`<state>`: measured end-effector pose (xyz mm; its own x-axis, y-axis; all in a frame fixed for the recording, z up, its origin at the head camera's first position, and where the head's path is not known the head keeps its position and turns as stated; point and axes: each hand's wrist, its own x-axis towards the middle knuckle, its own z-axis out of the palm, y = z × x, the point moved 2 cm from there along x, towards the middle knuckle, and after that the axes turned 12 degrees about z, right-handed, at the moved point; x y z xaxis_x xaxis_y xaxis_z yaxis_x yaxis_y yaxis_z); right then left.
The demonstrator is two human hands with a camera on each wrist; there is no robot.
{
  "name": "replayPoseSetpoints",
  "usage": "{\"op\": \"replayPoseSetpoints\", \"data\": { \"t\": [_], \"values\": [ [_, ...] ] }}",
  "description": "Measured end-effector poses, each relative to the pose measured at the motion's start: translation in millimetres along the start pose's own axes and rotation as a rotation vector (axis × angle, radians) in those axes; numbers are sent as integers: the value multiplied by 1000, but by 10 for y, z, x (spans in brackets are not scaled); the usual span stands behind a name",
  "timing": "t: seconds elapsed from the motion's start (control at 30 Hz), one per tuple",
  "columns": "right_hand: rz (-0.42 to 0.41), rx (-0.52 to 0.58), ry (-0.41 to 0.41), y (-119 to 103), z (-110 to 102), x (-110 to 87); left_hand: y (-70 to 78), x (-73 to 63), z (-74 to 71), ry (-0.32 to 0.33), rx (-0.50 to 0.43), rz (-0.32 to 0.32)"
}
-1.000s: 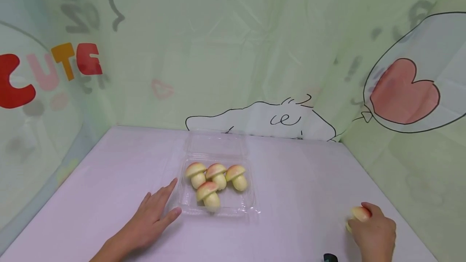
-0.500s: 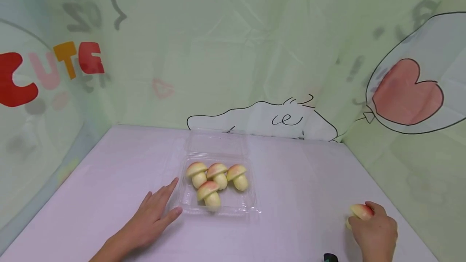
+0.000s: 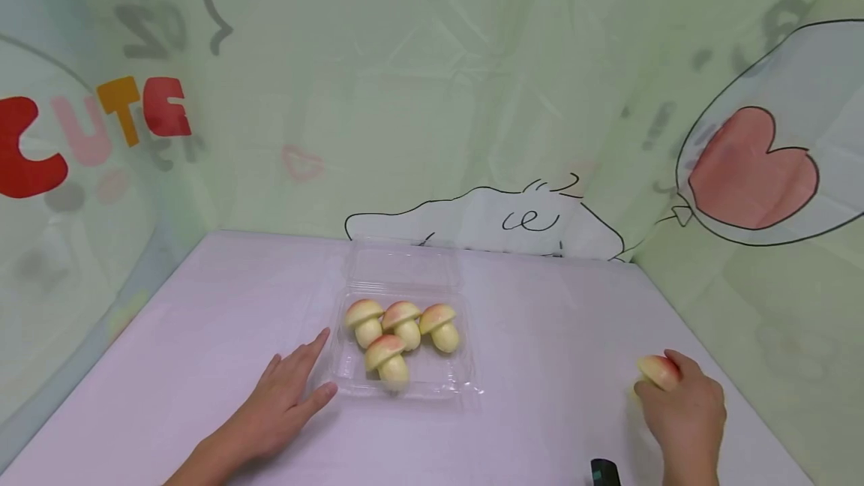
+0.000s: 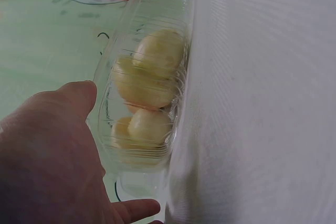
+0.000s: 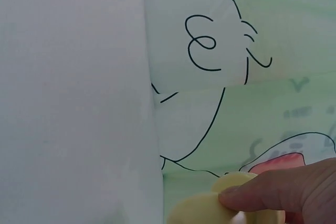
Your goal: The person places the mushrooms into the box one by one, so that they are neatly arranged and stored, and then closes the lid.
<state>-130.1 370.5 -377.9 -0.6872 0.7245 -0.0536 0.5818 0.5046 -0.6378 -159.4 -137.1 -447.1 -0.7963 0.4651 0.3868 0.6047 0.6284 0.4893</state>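
Observation:
A clear plastic clamshell box point(image 3: 432, 385) lies on the table with its lid point(image 3: 403, 267) folded back. Several mushroom-shaped pieces, pale yellow with red-blushed caps, sit inside; the front mushroom point(image 3: 388, 362) leans toward the near wall. My left hand point(image 3: 280, 403) is at the box's left side, fingers straight and spread. In the left wrist view, its thumb point(image 4: 81, 98) is against or very near the box wall. At the right, my right hand point(image 3: 685, 411) pinches another mushroom point(image 3: 658, 372) between thumb and fingers. The right wrist view shows that mushroom point(image 5: 202, 211) partly behind the thumb.
A small black object point(image 3: 605, 472), perhaps part of the wrist gear, shows at the bottom edge left of the right hand. Printed pale green sheets point(image 3: 418, 96) wall the white table point(image 3: 540, 366) at the back and both sides.
My right hand has shifted a little left and away from me with the mushroom, and appears to have risen. The left hand and the box have stayed put.

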Motion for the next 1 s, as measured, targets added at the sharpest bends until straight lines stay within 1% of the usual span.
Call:
{"op": "replayPoseSetpoints", "data": {
  "t": [0.3, 0.57, 0.67, 0.87, 1.0],
  "values": [
    [-112, -2, 37, -238, 29, -74, -16, -11, 8, 1, -10, -2],
    [-180, 6, 45, -426, 56, -128, -4, -8, -4, 1, -12, -2],
    [-208, 10, 41, -488, 71, -139, -3, -5, -5, -4, -17, -4],
    [-212, 22, 8, -587, 143, -203, -9, -5, -3, -14, -23, -11],
    [-242, 24, -5, -662, 182, -258, -16, -9, 3, -9, -23, -11]
  ]
}}
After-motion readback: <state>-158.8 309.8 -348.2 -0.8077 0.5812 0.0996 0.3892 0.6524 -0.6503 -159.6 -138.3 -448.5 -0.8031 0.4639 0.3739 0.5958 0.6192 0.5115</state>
